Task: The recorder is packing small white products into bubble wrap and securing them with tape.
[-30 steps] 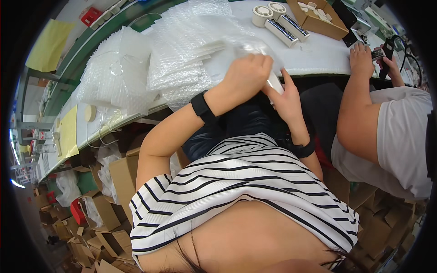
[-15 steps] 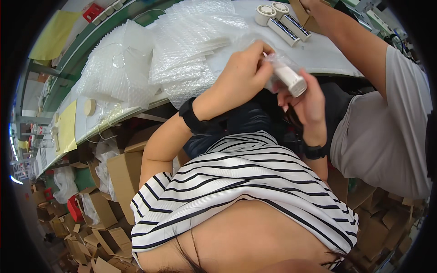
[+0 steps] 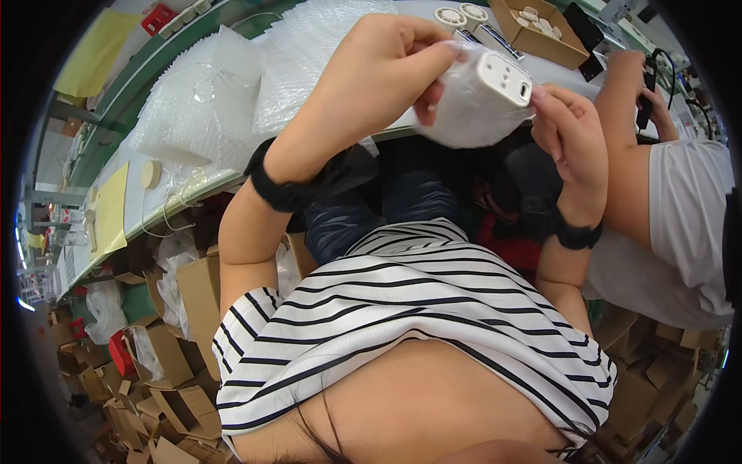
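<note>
The left hand (image 3: 379, 77) pinches a translucent plastic bag (image 3: 462, 112), with a white slotted device (image 3: 501, 75) right of those fingers, its illegibly marked end meeting the right hand's (image 3: 578, 143) narrowed fingertips, grip unclear.

From your head, the fisheye view looks steeply down over your striped shirt (image 3: 410, 309), your left hand (image 3: 379, 73) and right hand (image 3: 576, 135) close below (straight edges bend toward its dark rim), the worktable (image 3: 550, 71) beyond.
</note>
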`<state>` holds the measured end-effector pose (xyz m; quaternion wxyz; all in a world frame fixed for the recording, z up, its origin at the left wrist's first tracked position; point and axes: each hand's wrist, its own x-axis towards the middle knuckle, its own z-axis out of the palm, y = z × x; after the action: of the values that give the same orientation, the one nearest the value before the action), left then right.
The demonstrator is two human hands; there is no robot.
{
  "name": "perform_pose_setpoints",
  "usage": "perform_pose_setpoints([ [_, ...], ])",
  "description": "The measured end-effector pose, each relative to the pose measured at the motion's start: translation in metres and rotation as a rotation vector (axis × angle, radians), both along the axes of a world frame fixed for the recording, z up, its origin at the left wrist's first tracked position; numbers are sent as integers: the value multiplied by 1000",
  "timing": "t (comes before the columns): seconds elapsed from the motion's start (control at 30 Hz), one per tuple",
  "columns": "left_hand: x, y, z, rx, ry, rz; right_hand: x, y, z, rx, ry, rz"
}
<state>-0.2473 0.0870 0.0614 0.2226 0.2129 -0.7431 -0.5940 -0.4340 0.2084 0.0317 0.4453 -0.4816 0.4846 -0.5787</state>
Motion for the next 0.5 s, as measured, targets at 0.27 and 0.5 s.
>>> perform_pose_setpoints([
  [0.27,76,27,12,-255,-189,94,55,-10,-4,-220,573,-221],
  [0.5,160,59,-13,-336,-458,427,56,-41,-11,-187,696,174],
])
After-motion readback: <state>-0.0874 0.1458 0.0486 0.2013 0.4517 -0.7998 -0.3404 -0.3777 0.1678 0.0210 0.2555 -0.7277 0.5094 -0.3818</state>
